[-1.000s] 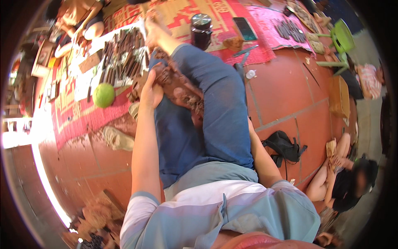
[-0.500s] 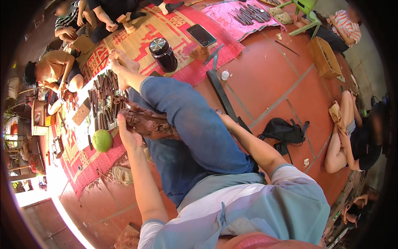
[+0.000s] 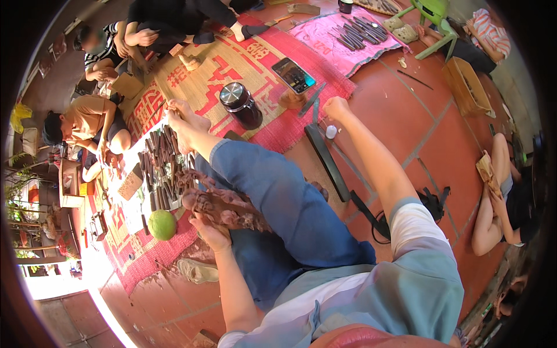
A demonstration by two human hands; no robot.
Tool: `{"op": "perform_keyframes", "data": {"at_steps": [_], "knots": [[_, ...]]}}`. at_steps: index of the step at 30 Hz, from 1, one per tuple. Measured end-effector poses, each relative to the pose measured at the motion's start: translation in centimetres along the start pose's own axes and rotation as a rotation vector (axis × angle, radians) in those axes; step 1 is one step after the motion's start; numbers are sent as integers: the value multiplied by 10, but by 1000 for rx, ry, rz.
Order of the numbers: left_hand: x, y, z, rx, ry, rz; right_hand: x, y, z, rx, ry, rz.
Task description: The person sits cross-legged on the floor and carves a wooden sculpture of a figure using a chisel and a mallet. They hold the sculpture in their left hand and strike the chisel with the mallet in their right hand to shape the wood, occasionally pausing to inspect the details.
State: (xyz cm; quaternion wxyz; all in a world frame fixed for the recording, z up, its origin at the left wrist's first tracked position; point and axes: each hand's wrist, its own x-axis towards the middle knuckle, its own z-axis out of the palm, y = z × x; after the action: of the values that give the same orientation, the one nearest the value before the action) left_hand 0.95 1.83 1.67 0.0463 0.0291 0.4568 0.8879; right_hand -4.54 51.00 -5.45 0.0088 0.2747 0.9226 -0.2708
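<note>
A reddish-brown carved wooden figure [image 3: 246,216] lies across my lap, against my raised jeans-clad leg. My left hand [image 3: 212,233] is closed round its lower left side and holds it. My right hand [image 3: 336,108] is stretched out ahead to the right, above the edge of the mat. Its fingers are curled, and whatever they hold, if anything, is hidden. Close by are a small white bottle [image 3: 331,131], a long dark flat bar [image 3: 326,163] on the tiles, and a thin grey strip [image 3: 313,98]. A phone [image 3: 293,75] leans on a wooden stand just beyond.
Many carving tools [image 3: 159,168] lie left of my foot, near a green round fruit [image 3: 162,225]. A black thermos [image 3: 241,106] stands on the patterned mat [image 3: 217,75]. More tools [image 3: 361,32] rest on a pink cloth. Other people sit around; a black bag [image 3: 432,203] lies right.
My right arm has swung out from beside my right leg to the far edge of the mat. My left hand still holds the carved figure. The whole view has shifted slightly.
</note>
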Motion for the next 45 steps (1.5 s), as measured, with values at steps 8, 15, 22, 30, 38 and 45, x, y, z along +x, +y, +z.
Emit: {"op": "perform_keyframes", "data": {"at_steps": [8,15,22,30,38,45], "knots": [[7,11,-4,100,56,-183,52,-20,67,-57,-161,244],[3,-1,-7,201,118,-170,58,3,83,-62,-147,468],[6,-2,4,216,100,-124,68,6,91,193,23,650],[5,7,-1,213,95,-130,52,-33,103,210,211,793],[3,-2,-1,200,88,-161,87,34,112,349,-65,707],[3,5,-1,219,105,-166,69,39,34,734,236,407]]}}
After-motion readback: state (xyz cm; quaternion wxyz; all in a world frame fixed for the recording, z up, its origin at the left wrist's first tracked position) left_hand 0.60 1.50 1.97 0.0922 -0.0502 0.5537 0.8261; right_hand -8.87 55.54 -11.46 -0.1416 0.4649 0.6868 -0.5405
